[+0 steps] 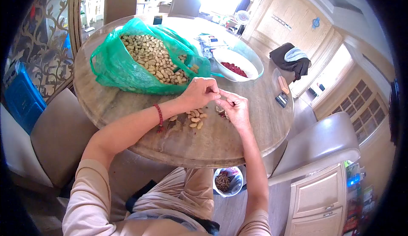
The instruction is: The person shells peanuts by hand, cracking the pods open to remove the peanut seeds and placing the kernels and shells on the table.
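Observation:
My left hand (pixel 199 92) and my right hand (pixel 235 108) meet over the round table, their fingertips pinched together. What sits between them is small and mostly hidden, so I cannot make it out. Below my left hand lies a small heap of unshelled peanuts (pixel 196 118). Some broken shells and skins (pixel 221 112) are partly covered by my right hand. Just beyond my hands, a green plastic bag (pixel 127 76) gapes open, full of peanuts in their shells (pixel 148 55). To its right, a white bowl (pixel 250 71) contains shelled red-skinned peanuts (pixel 234 69).
The wooden round table (pixel 204 149) fills the middle. Below its near edge stands a bin (pixel 239 189) with shells (pixel 222 180) inside. A phone-like dark object (pixel 281 100) lies near the right edge. Chairs (pixel 323 140) surround the table, and a dark jar (pixel 157 19) stands at the back.

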A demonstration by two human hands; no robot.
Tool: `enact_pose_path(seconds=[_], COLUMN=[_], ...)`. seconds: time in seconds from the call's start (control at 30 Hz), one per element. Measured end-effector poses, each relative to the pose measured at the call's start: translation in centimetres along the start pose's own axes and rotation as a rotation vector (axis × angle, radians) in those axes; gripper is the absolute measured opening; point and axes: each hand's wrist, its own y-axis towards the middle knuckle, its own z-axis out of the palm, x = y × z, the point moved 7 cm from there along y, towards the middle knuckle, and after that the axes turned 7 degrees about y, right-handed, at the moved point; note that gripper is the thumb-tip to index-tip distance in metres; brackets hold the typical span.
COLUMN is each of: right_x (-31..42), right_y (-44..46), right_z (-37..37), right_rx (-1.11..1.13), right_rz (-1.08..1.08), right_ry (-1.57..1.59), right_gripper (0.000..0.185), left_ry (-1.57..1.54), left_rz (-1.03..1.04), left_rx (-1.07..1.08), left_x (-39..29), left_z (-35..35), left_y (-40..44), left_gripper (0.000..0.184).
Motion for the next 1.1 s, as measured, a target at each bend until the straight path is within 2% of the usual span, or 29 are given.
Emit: enact_pose_path(seconds=[0.2, 0.33, 0.43, 0.5, 0.53, 0.6, 0.77, 0.83, 0.9, 0.93, 1.0, 1.03, 1.1], right_x=[0.1, -0.5, -0.9, -0.7, -0.7, -0.6, -0.5, -0.6, -0.7, -0.8, -0.6, -0.4, -0.6], right_y=[0.0, 0.1, 0.2, 0.3, 0.3, 0.3, 0.1, 0.1, 0.2, 0.2, 0.2, 0.2, 0.1], right_z=[-0.1, -0.5, -0.8, -1.2, -1.0, -0.8, -0.2, -0.2, -0.3, -0.5, -0.6, -0.7, -0.8], right_rx=[-0.01, -0.012, -0.041, -0.074, -0.024, 0.024, 0.105, 0.086, 0.068, 0.045, 0.02, 0.003, -0.013], right_rz=[-0.063, 0.013, 0.004, -0.009, 0.02, 0.049, 0.158, 0.12, 0.081, 0.077, 0.072, 0.108, 0.142], right_ry=[-0.031, 0.084, 0.149, 0.16, 0.123, 0.087, 0.185, 0.155, 0.127, 0.117, 0.11, 0.126, 0.142], right_gripper=[0.03, 0.023, 0.015, 0.014, 0.016, 0.018, 0.02, 0.019, 0.018, 0.016, 0.015, 0.014, 0.013], left_ry=[0.014, 0.041, 0.054, 0.185, 0.185, 0.248, 0.27, 0.254, 0.187, 0.187, -0.036, -0.035, -0.351], left_rz=[-0.01, 0.018, 0.077, 0.229, 0.231, 0.42, 0.436, 0.442, 0.163, 0.163, -0.033, -0.033, -0.171], left_rx=[-0.018, -0.001, -0.011, -0.019, -0.016, -0.01, 0.02, 0.011, 0.042, 0.042, 0.085, 0.085, 0.127], left_x=[-0.3, -0.7, -1.2, -2.2, -1.9, -2.5, -2.0, -2.4, -1.0, -0.9, 0.6, 0.9, 2.0], left_z=[-0.1, -0.2, -0.7, -0.8, -0.7, -0.3, 0.2, 0.0, -0.1, -0.1, 0.2, 0.3, 0.9], left_y=[-0.1, 0.1, 0.3, 0.3, 0.4, 0.1, 0.0, -0.1, 0.1, 0.1, 0.3, 0.4, 0.4], left_gripper=[0.009, 0.009, 0.01, 0.01, 0.01, 0.01, 0.01, 0.009, 0.01, 0.01, 0.012, 0.012, 0.014])
